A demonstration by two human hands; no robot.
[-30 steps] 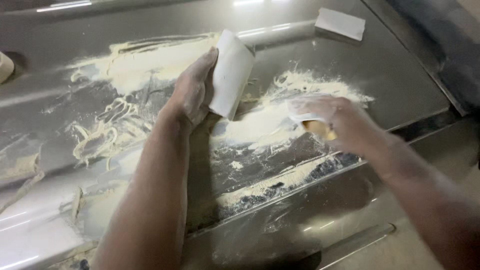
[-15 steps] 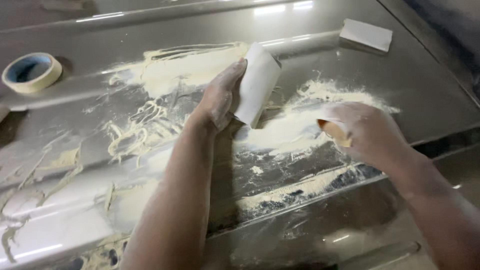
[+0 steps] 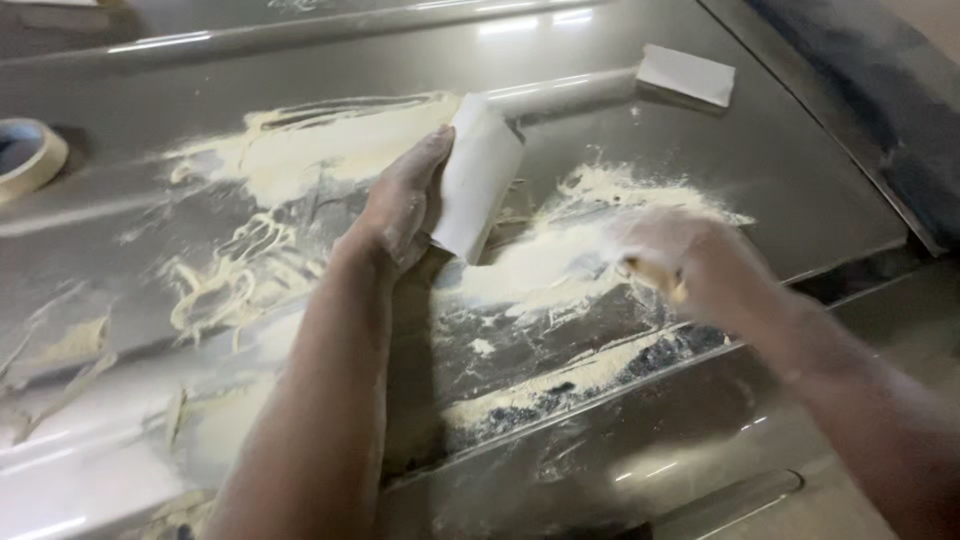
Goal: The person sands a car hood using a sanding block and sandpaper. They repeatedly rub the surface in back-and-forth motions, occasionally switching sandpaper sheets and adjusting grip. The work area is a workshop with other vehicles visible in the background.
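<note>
Head view, looking down on a grey metal body panel [image 3: 760,190] streaked with pale yellow filler [image 3: 330,150] and loose sanding dust [image 3: 560,260].

Left hand [image 3: 400,205]: fingers closed around a folded white sheet of sandpaper [image 3: 478,180], gripped along its left edge and held upright and slightly tilted, lower corner near the panel, the rest lifted clear.

Right hand [image 3: 680,260]: blurred with movement, palm down on the dusty patch at the panel's right. Something small and tan shows under the fingers; whether it is gripped cannot be told.

Surroundings: a second white sanding pad [image 3: 686,75] lies flat near the panel's far right edge, well apart from both hands. A roll of masking tape [image 3: 28,155] sits at the far left.

Assessment: the step in hand appears to be wiping dust off the sanded filler to check the surface. Done well, the wiping hand should pass flat and light over the whole patch, feeling for ridges. The sandpaper should stay off the panel meanwhile, and return flat, not on an edge, to avoid gouging the filler.
</note>
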